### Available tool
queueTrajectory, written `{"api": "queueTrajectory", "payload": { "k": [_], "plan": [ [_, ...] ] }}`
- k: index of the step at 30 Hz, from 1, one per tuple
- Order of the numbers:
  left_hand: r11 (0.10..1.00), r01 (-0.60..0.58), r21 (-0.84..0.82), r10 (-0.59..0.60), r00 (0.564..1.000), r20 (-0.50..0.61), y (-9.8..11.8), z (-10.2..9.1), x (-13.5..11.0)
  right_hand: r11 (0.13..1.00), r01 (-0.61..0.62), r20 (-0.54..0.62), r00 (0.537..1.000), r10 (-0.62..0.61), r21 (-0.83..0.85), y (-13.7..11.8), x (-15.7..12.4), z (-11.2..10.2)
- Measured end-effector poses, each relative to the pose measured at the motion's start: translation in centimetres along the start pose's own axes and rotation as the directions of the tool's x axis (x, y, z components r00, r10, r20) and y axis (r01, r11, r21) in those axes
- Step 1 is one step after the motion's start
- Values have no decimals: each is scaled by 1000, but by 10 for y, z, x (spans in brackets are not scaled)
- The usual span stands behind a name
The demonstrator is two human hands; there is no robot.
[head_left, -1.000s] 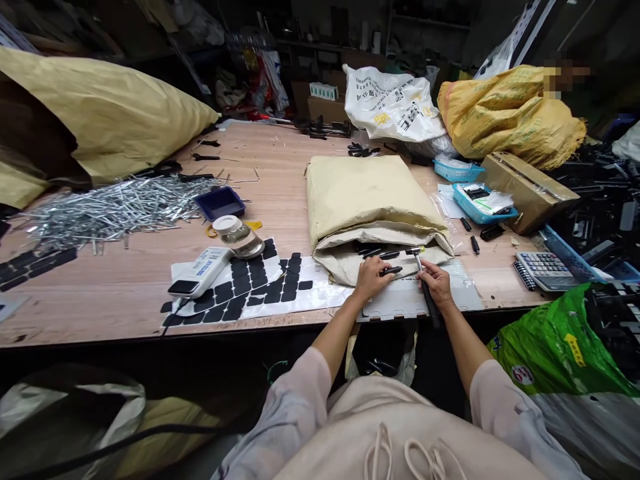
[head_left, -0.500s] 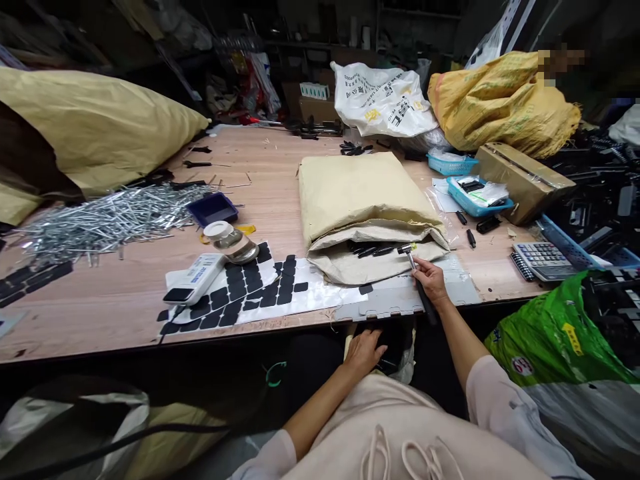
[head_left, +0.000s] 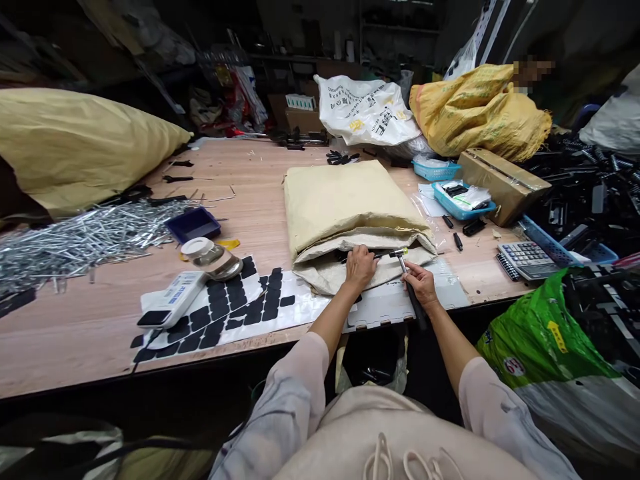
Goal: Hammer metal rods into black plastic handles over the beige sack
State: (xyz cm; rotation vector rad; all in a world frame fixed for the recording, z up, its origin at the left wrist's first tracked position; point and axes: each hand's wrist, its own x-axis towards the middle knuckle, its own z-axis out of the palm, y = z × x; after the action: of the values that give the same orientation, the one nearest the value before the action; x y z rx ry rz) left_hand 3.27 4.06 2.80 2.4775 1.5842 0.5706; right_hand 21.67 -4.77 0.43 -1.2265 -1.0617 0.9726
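My right hand (head_left: 421,283) grips a small hammer (head_left: 414,297) by its neck, just below the head, with the black handle slanting down over the table edge. The hammer's metal head with a yellowish tip is at the mouth of a folded beige sack (head_left: 350,207). At that same opening, my left hand (head_left: 361,268) has its fingers curled on a slim black piece (head_left: 383,255), which points right towards the hammer head. Part of the piece is hidden by the hand. Below the table edge, an open bag (head_left: 373,357) between the legs holds dark pieces.
Left lie a heap of metal rods (head_left: 95,233), a blue tray (head_left: 193,225), a jar (head_left: 213,259), a white boxy device (head_left: 173,299) and black adhesive pads (head_left: 220,297). Right are blue baskets (head_left: 463,203), a carton (head_left: 500,183), a calculator (head_left: 527,259) and a green bag (head_left: 530,320).
My left hand has risen from the bag below the table to the sack's mouth, closing on a black piece. My right hand still holds the hammer there. The view has shifted slightly.
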Motion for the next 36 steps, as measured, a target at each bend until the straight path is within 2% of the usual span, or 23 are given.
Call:
{"api": "queueTrajectory", "payload": {
  "k": [3, 7, 12, 18, 25, 31, 36],
  "plan": [
    [1000, 5, -8, -5, 1000, 19, -3, 6, -3, 1000, 3, -7, 1000, -3, 4, 0, 0, 0],
    [997, 18, -77, -15, 999, 40, -5, 9, -26, 1000, -1, 5, 1000, 1, 9, 1, -1, -1],
    [953, 165, -255, -149, 985, 83, -7, 17, -46, 999, -23, 46, 999, 25, -28, 2, -4, -1],
    [917, 199, -345, -196, 980, 46, -7, 18, -46, 995, -39, 100, 994, 49, -95, 3, -7, 1],
    [920, 206, -332, -202, 978, 47, -6, 17, -44, 990, 32, 66, 998, -23, -136, 0, -12, 2],
    [920, 211, -330, -206, 977, 50, -6, 17, -43, 959, 82, 149, 988, -43, -271, 2, -18, -2],
    [916, 214, -341, -210, 977, 48, -4, 16, -43, 960, 71, 99, 994, -45, -269, -2, -19, 1]
  ]
}}
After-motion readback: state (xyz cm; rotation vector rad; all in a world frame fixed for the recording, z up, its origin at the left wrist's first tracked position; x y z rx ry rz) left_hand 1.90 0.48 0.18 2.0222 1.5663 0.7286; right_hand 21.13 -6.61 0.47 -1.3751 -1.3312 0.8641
